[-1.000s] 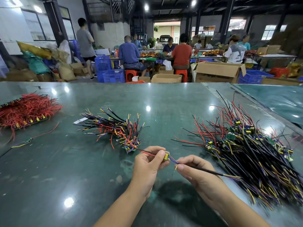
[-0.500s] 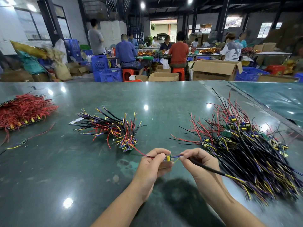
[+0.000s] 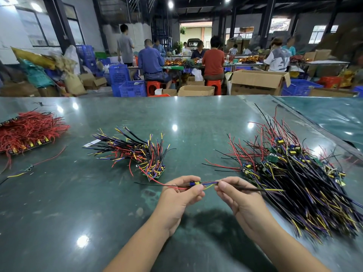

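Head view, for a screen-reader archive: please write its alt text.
The left hand pinches a small wired module and the right hand pinches its wires above a green table. A big pile of wired modules lies right, a smaller bundle left of centre, red wires far left.

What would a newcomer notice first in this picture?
The left hand pinches a small wired board low in the middle, and the right hand pinches its leads. A big pile of wired boards lies at the right of the table, a smaller bundle ahead, red wires far left.
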`<action>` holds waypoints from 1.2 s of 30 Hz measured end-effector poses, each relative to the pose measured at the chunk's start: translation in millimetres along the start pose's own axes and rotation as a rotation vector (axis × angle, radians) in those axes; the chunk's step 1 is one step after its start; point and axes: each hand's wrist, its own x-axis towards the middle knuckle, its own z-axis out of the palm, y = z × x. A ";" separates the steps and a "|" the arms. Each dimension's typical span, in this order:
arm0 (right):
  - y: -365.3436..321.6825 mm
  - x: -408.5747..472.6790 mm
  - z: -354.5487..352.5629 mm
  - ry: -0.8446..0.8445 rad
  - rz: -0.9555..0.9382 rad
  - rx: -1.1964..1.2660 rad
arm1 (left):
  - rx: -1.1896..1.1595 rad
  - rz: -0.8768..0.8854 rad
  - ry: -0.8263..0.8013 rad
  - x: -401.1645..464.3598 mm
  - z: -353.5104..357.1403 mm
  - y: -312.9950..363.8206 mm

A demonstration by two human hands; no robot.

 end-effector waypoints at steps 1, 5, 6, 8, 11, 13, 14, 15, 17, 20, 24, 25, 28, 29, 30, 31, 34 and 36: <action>-0.8 0.8 -0.7 0.012 -0.001 0.013 | 0.003 -0.007 0.009 1.1 -1.7 0.9; -2.5 2.2 -3.0 -0.011 0.060 0.058 | 0.032 -0.073 -0.037 4.0 -11.9 6.4; -2.9 1.9 -3.2 -0.026 0.087 0.059 | 0.035 -0.085 -0.058 4.1 -14.3 8.8; -3.8 1.8 -3.2 -0.046 0.145 0.061 | 0.014 -0.101 -0.103 4.8 -18.8 14.1; -5.6 3.5 -4.0 -0.041 0.182 0.074 | -0.051 -0.125 -0.179 5.1 -21.7 19.0; -5.1 5.2 -4.4 -0.006 0.165 0.061 | -0.075 -0.133 -0.197 4.1 -21.2 18.2; -4.5 5.8 -4.3 0.024 0.145 0.053 | -0.080 -0.134 -0.193 3.6 -20.4 16.9; -3.9 6.3 -4.7 0.057 0.117 0.053 | -0.082 -0.133 -0.182 3.3 -19.7 15.5; -3.5 6.7 -5.8 0.112 0.047 0.077 | -0.090 -0.136 -0.153 4.2 -18.2 12.7; -5.0 6.7 -7.0 0.172 -0.060 0.144 | -0.112 -0.141 -0.120 5.0 -15.7 10.3; -5.2 6.9 -6.5 0.222 -0.165 0.181 | -0.130 -0.135 -0.076 4.6 -12.2 7.4; -5.3 7.3 -6.7 0.236 -0.189 0.185 | -0.128 -0.133 -0.070 4.5 -11.2 7.0; -8.1 9.1 -9.0 0.286 -0.215 0.213 | -0.107 -0.136 -0.068 5.4 -11.0 5.9; -9.5 10.2 -10.8 0.305 -0.207 0.236 | -0.100 -0.138 -0.062 6.1 -12.2 6.2; -11.4 11.2 -12.5 0.325 -0.199 0.261 | -0.094 -0.141 -0.054 6.9 -14.2 6.6; -12.9 12.2 -14.4 0.337 -0.191 0.288 | -0.090 -0.144 -0.047 7.7 -16.7 7.2; -14.3 12.8 -17.2 0.328 -0.154 0.352 | -0.086 -0.156 -0.048 7.8 -21.7 8.6; -14.1 12.6 -16.4 0.316 -0.152 0.369 | -0.104 -0.160 -0.042 8.0 -20.8 8.1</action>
